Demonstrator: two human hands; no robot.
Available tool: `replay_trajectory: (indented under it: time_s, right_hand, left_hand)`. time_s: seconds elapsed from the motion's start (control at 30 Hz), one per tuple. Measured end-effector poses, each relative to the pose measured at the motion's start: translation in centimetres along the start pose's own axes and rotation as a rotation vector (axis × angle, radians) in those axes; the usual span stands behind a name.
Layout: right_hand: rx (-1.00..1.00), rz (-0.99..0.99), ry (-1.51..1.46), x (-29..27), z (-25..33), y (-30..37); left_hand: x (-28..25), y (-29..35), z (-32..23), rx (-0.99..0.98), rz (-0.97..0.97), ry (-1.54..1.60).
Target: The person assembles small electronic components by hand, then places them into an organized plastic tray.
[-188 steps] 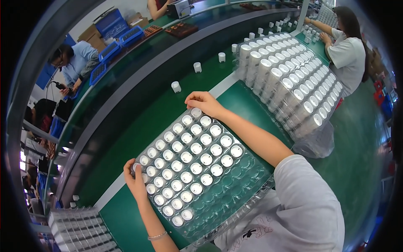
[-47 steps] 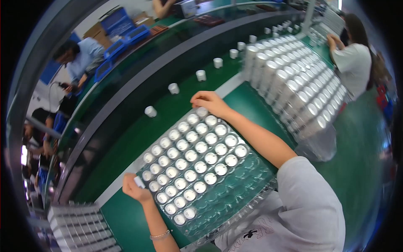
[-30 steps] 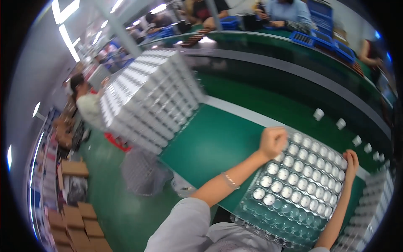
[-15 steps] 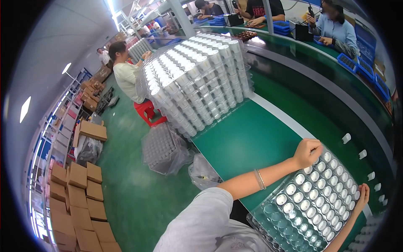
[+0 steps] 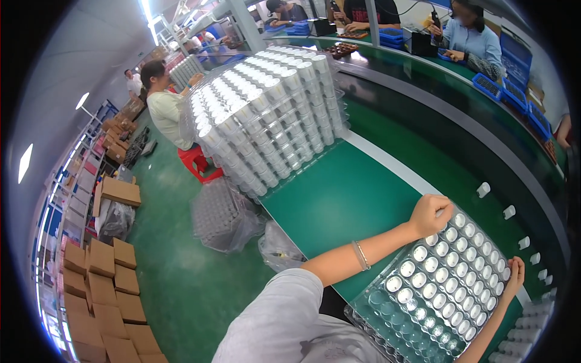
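A clear plastic tray lies on the green bench at lower right. White round-topped pieces fill most of its cups, while the cups at its near-left side hold none. My left hand is closed at the tray's far-left corner, its fingertips pressed together on the rim. At the far-right corner, the fingers of my right hand bend over the tray's edge, with that palm mostly hidden. The near end of the tray rests by my body, where more clear plastic shows beneath it.
A tall stack of filled trays stands farther along the green bench. Loose white pieces sit on the dark green conveyor at right. Beyond are workers with blue trays. Cartons and bagged trays stand on the floor.
The whole scene has shifted slightly left in the view as my head turned. Both hands stay at the same corners of the tray.
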State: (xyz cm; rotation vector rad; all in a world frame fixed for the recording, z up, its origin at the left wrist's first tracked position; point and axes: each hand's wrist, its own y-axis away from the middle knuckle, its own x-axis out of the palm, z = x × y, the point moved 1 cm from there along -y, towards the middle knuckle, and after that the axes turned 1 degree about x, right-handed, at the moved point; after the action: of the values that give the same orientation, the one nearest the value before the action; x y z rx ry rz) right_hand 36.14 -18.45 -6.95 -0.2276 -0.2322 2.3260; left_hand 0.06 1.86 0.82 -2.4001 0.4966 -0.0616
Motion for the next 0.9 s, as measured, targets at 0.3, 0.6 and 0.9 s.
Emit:
replay_trajectory:
  time_s: [0.3, 0.6, 0.9]
  right_hand:
    - [-0.001, 0.003, 0.055, 3.5, 4.1, 1.8]
    - [0.033, -0.011, 0.014, 4.1, 5.7, 2.6]
    - [0.064, -0.026, -0.039, 4.9, 6.6, 2.6]
  left_hand:
    - [-0.4, 0.2, 0.9, -0.081, -0.004, 0.024]
    - [0.2, 0.3, 1.4, -0.111, 0.091, 0.100]
    - [0.3, -0.3, 2.1, -0.323, 0.046, 0.130]
